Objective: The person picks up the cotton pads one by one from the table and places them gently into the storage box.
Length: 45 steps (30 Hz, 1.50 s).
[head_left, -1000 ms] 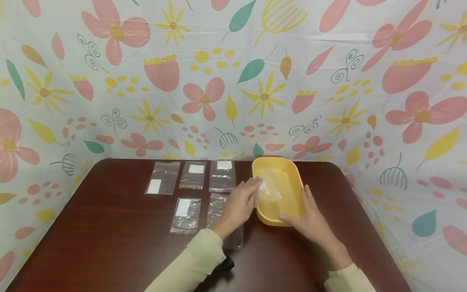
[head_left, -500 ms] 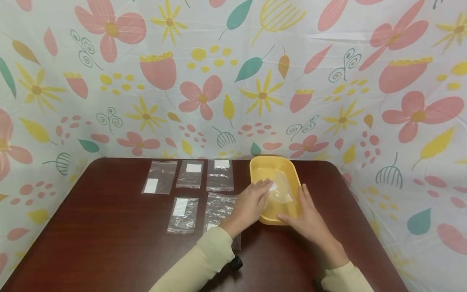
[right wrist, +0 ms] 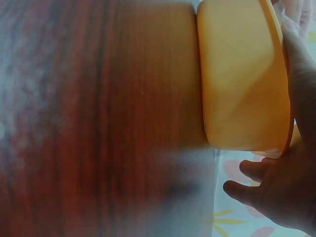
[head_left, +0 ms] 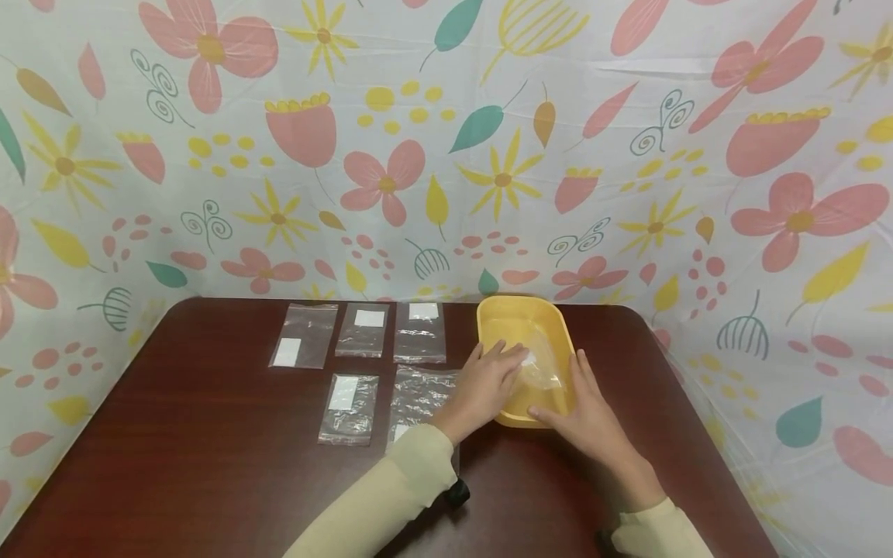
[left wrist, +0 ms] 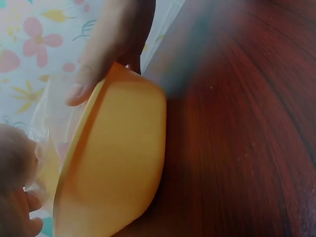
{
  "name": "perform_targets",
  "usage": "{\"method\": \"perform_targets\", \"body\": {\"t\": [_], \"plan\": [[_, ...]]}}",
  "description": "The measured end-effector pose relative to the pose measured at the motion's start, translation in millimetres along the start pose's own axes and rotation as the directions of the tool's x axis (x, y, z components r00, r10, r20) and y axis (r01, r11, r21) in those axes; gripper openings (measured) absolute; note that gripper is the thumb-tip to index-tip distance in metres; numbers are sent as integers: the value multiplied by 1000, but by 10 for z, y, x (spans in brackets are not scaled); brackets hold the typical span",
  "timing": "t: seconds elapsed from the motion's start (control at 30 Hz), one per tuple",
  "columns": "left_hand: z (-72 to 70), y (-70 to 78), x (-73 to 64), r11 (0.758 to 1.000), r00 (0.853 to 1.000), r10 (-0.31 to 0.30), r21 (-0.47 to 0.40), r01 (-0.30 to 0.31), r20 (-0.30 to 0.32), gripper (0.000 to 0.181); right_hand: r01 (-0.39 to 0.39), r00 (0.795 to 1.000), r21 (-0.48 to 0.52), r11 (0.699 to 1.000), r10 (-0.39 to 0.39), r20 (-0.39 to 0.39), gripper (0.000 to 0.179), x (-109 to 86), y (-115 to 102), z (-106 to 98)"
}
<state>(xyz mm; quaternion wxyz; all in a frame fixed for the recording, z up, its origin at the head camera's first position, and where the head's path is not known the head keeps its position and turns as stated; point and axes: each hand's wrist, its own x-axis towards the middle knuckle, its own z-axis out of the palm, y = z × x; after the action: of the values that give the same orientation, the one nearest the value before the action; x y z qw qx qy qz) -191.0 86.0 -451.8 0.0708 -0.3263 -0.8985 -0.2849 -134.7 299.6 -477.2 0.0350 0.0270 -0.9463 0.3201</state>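
Note:
A clear plastic zip bag (head_left: 547,370) with a white label is pinched in my left hand (head_left: 483,391), low within the yellow tray (head_left: 497,310). From the left wrist view, the bag (left wrist: 49,148) shows between the curled fingers, beside the tray's rim. My right hand (head_left: 593,415) grips the tray at its near right corner, thumb over the near rim and fingers along the outer right side. In the right wrist view some fingers of that hand (right wrist: 291,182) spread past the tray's wall (right wrist: 242,74).
Several flat clear bags with white labels lie left of the tray on the dark wood table (head_left: 174,434), including a back-left bag (head_left: 314,333) and a front bag (head_left: 418,391) partly under my left arm. A flowered cloth (head_left: 391,116) hangs behind the table.
My left hand has moved to the right with the bag, from the tray's left rim to over its inside. The right hand stays on the tray.

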Motion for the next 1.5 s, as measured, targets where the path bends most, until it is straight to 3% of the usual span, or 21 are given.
{"method": "perform_targets", "body": {"t": [0.4,0.93,1.2,1.5], "plan": [[131,48,60,991,996,3,131,-15,92,40,7,1000,16,1000,-7,8,127,0,4,-10],[83,8,58,996,999,1,94,-6,53,40,-11,1000,-2,1000,11,0,125,1,-7,-9],[-102,-301,-19,999,999,-53,3,53,-11,42,-27,1000,6,1000,27,6,126,2,8,-4],[-354,-907,-256,983,979,-184,-32,182,-89,42,-39,999,14,999,39,12,125,-9,21,-8]]}}
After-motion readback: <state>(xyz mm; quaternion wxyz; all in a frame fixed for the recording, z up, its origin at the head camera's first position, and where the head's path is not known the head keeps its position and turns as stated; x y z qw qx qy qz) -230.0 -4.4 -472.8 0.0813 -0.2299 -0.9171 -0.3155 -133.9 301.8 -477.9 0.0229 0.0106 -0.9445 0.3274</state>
